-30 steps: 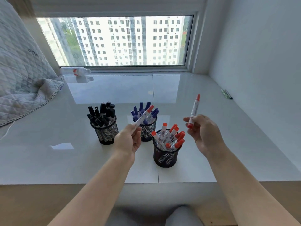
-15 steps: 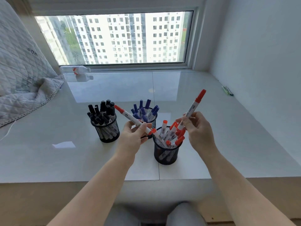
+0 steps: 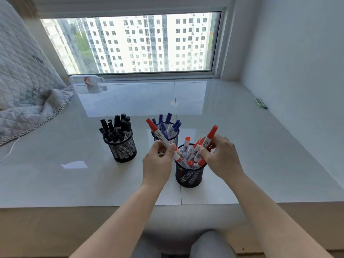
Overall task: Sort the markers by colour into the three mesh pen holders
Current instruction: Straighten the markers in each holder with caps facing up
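The black wire-mesh pen holder full of red-capped markers (image 3: pixel 189 173) stands nearest the person on the glossy white stone sill (image 3: pixel 242 146), and serves as the landmark. Directly above its left rim, the left hand (image 3: pixel 158 162) pinches a white-barrelled marker with a red cap (image 3: pixel 161 139) around the lower barrel, cap slanting up and away to the left, lower tip at the rim. Above its right rim, the right hand (image 3: pixel 221 157) grips a second white-barrelled red-capped marker (image 3: pixel 207 141) mid-barrel between thumb and curled fingers, cap pointing up and to the right.

Behind the landmark, just beside it, is the mesh holder of blue-capped markers (image 3: pixel 166 135); to the landmark's left, apart, is the mesh holder of black-capped markers (image 3: pixel 122 146).

These markers look light, rigid and smooth-sided, so a mid-barrel pinch probably gives the best control for steering the tip. The plastic may slip if held loosely. The landmark holder is crowded, and it is likely light enough to tip, so each marker should probably slide into a gap rather than be forced.
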